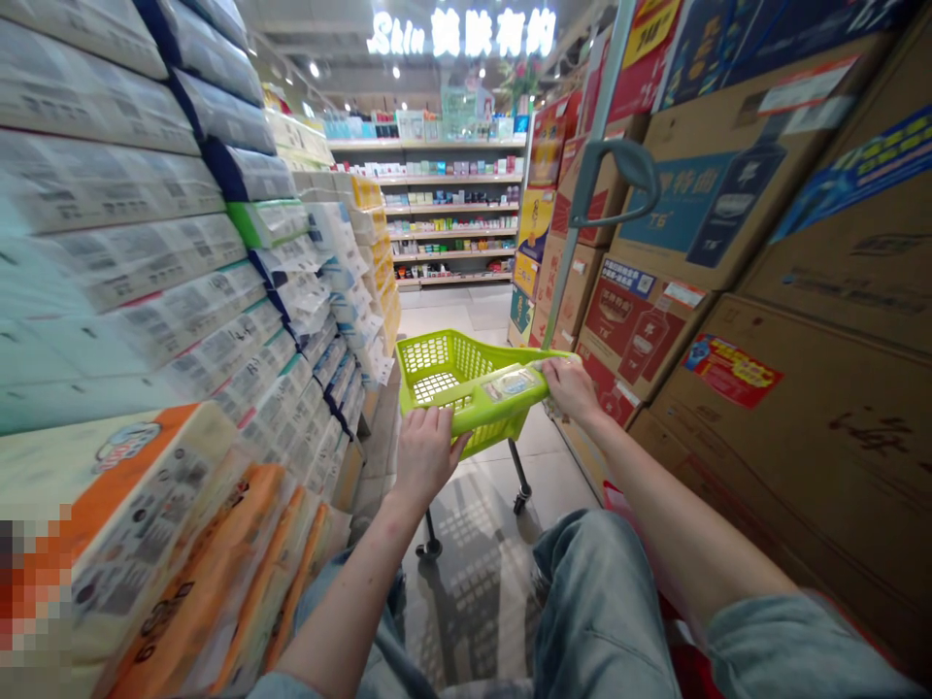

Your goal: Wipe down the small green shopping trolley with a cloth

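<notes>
A lime-green shopping cart (502,427) with a perforated plastic basket stands in front of me on the tiled floor. My left hand (426,451) is closed over the left end of its handle, fingers wrapped on top and thumb near the underside. The handle's right end is gripped by my right hand (572,383). Between the two hands a clear-covered label (514,382) sits on the handle. The visible part of the basket shows only its slotted walls and floor. A grey pole (575,233) with a loop-shaped grip rises behind my right hand; its lower end is hidden.
Tall stacks of wrapped tissue packs (211,272) line the left side, with orange packs (211,573) close by. Cardboard cartons (793,369) are piled high on the right. The tiled aisle (458,306) leads to shelves (451,209) of small goods under a lit sign.
</notes>
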Tool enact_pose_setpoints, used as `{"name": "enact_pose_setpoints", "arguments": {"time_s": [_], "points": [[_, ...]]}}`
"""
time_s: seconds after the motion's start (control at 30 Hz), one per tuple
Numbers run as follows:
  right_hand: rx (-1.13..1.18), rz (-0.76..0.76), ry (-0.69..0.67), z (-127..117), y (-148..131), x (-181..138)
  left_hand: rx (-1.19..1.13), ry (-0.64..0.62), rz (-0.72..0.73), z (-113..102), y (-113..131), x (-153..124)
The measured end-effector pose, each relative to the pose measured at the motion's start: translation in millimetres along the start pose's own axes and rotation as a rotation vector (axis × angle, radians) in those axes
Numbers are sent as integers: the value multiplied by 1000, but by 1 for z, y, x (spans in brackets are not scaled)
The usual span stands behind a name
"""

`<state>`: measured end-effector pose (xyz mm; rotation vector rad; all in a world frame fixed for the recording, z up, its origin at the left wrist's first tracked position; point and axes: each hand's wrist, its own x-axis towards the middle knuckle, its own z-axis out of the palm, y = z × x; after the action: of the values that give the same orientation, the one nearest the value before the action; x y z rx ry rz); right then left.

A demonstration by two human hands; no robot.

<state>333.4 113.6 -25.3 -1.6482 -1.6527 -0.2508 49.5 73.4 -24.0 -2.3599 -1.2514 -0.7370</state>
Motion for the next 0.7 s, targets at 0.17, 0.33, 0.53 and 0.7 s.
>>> {"name": "enact_pose_setpoints", "arguments": {"time_s": [0.17,0.33,0.53,0.7], "points": [[183,-84,138,12,-49,-25,21,-7,-32,-2,13,3],[257,-322,-30,12,-92,-34,14,-21,-44,-4,18,5],[163,-295,-270,5,-81,3,-108,-52,96,-6,13,2],[112,-189,-342,2,-61,21,-350,-74,215,-11,-1,9]]}}
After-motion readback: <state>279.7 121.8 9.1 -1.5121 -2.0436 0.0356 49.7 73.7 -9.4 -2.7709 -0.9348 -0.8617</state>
